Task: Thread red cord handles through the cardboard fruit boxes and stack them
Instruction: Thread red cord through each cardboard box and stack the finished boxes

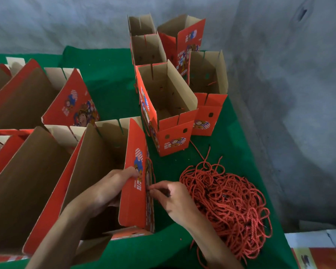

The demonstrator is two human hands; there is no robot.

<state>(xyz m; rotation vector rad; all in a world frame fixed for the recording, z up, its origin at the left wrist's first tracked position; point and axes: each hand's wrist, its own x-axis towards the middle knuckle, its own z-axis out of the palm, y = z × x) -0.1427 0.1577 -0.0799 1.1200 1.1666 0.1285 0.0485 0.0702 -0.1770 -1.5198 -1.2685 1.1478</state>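
An open red cardboard fruit box (133, 206) stands in front of me on the green cloth. My left hand (113, 188) grips its right side flap, thumb on the printed face. My right hand (173, 200) pinches the end of a red cord (152, 169) against the box's right wall; the cord loops up along that wall. A big tangled pile of red cords (229, 208) lies just right of my right hand. Several open boxes (171, 111) stand grouped at the back, one with a cord hanging on its left side.
More open boxes (37, 105) fill the left side of the table in rows. The green cloth (109, 82) ends at a grey wall behind and on the right. Flat printed cardboard (318, 251) lies at the lower right, off the table.
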